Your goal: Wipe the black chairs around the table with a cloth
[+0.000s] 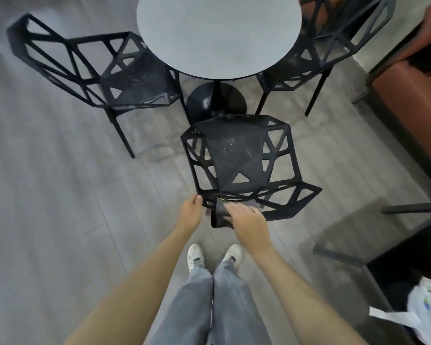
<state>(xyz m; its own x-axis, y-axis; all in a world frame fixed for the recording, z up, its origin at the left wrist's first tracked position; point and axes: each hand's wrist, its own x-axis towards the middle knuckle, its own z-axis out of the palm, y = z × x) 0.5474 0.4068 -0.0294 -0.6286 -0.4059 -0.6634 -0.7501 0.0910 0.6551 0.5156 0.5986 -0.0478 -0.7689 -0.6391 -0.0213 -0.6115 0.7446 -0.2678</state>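
Three black chairs ring the round table (pixel 219 33): near chair (pixel 241 160), left chair (pixel 105 70), far chair (pixel 334 43). Work is on the near one — a dark cloth (pixel 219 215) is draped over the top edge of its backrest. Right hand (pixel 249 221) lies flat on the cloth, fingers spread and nearly straight, pressing rather than gripping. Left hand (pixel 190 210) curls its fingers around the backrest's left corner, steadying it, no cloth in it.

Progress looks early: pale smears show on the near seat, and the left seat looks dusty too. Likely two chairs are untouched, plus this seat and frame.

Around — brown bench (pixel 413 95) at right, white plastic bag (pixel 423 312) low right, table base (pixel 215 98) close to the near chair. Far chair is tucked behind the table, awkward to reach.
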